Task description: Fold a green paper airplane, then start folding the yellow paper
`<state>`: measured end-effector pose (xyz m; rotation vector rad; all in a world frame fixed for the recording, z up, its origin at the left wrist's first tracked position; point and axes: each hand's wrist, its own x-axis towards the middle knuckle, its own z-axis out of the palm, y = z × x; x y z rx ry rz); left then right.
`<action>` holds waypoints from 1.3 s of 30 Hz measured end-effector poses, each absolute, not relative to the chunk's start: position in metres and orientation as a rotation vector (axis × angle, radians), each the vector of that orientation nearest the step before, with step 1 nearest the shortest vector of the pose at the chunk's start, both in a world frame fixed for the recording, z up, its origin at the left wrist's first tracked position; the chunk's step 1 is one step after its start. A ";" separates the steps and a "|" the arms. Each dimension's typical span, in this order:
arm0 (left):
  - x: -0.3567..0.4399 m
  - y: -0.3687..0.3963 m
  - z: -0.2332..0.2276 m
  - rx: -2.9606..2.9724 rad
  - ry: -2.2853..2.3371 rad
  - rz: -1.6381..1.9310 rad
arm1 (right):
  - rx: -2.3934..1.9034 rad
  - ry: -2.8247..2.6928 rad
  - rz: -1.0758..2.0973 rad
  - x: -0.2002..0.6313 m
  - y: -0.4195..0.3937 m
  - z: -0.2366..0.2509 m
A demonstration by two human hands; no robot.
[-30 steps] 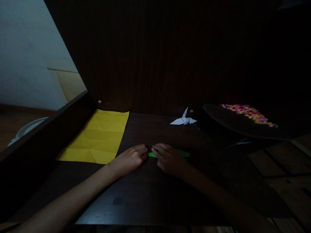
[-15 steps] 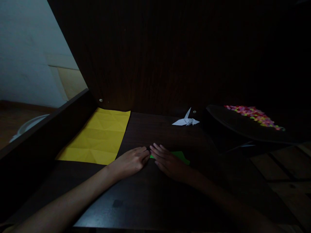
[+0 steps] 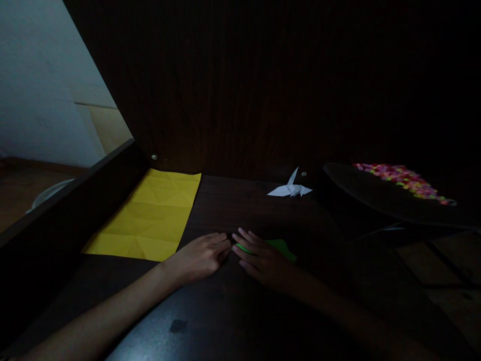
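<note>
A folded green paper (image 3: 281, 246) lies flat on the dark wooden desk (image 3: 233, 306). My right hand (image 3: 261, 256) rests on top of it with fingers flat, covering most of it. My left hand (image 3: 201, 254) lies palm down just left of the paper, its fingertips meeting the paper's left tip and my right fingertips. Neither hand lifts the paper off the desk. The scene is very dim.
A creased yellow sheet (image 3: 148, 215) lies at the left, along the desk's raised side board. A white paper crane (image 3: 290, 188) stands at the back. A dark tray (image 3: 376, 198) at the right holds several small colourful pieces (image 3: 404, 179).
The green paper shows a wider flap at its right end than one second ago, when it was a thin strip. Both hands stay pressed at the same spot; the view shifted slightly.
</note>
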<state>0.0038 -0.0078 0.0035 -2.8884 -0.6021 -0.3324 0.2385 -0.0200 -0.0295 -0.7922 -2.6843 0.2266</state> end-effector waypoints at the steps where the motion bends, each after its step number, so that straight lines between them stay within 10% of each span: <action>1: 0.005 -0.009 0.003 -2.883 -0.605 -0.324 | -0.796 -2.688 0.217 0.239 -0.021 -0.030; 39: 0.021 -0.037 -0.002 -2.767 -1.192 -0.327 | -0.838 -2.470 0.298 0.244 -0.015 -0.029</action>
